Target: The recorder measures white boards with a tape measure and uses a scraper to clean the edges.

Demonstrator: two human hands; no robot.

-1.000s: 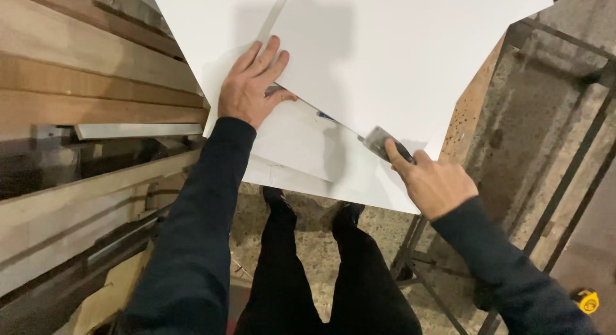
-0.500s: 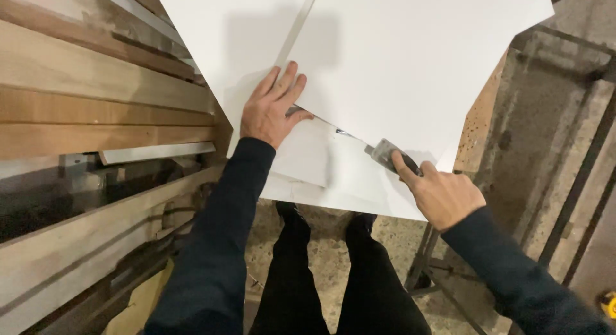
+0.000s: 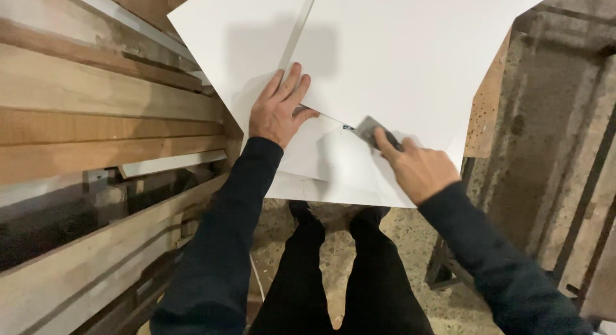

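Two large white sheets (image 3: 417, 59), smooth and matte, overlapping beneath both hands. Left hand (image 3: 277, 110) flat, fingers (image 3: 292, 85) slightly apart, pressing along the upper sheet's edge. Right hand (image 3: 417, 171) clamped on one grey utility knife (image 3: 372, 129), blade just beside left fingertips.

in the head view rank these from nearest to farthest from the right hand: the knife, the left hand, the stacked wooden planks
1. Knife: gripped in the right hand, its blade on the white sheet.
2. Left hand: to the left, flat on the sheet across the cut.
3. Wooden planks: far left, past the sheet's edge.
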